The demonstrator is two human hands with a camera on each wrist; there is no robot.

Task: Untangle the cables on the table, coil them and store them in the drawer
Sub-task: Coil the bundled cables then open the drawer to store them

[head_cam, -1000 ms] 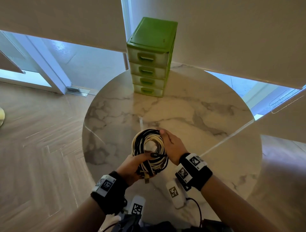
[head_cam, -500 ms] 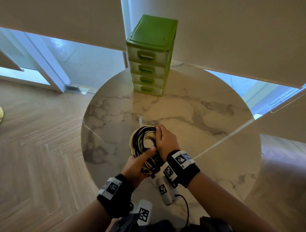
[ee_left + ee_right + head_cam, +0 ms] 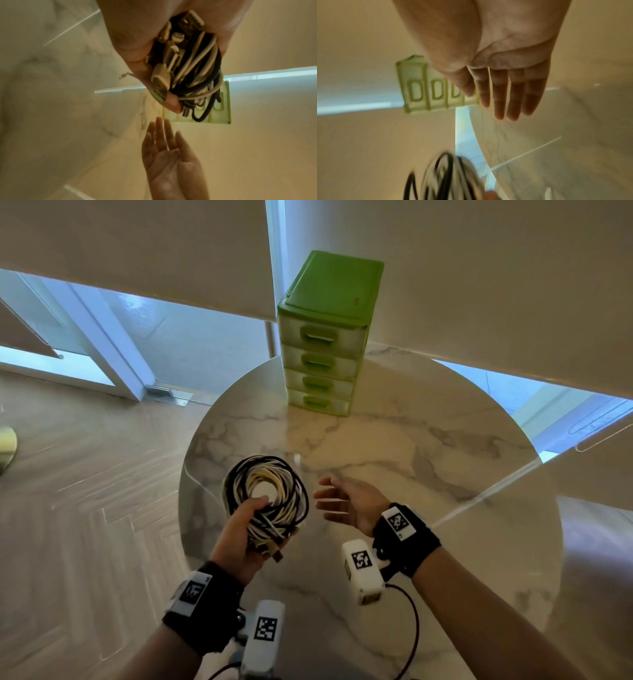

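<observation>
A coil of black and cream cables [image 3: 267, 494] is held above the near left part of the round marble table [image 3: 394, 446]. My left hand [image 3: 245, 529] grips the coil's lower side, thumb through the loop. The left wrist view shows the cables and plugs [image 3: 187, 63] bunched in that palm. My right hand [image 3: 342, 501] hangs beside the coil, fingers straight and empty, apart from it [image 3: 503, 86]. A green chest of small drawers [image 3: 325, 337] stands at the table's far edge, all its drawers closed [image 3: 433, 93].
The table's left rim [image 3: 185, 474] lies just under the coil, with wooden floor [image 3: 85, 508] beyond it. Window blinds [image 3: 479, 268] hang behind the drawer chest. Bare marble lies between my hands and the chest.
My right hand has let go of the coil and moved off to the right, fingers now straight. The left hand alone keeps the coil, shifted slightly left.
</observation>
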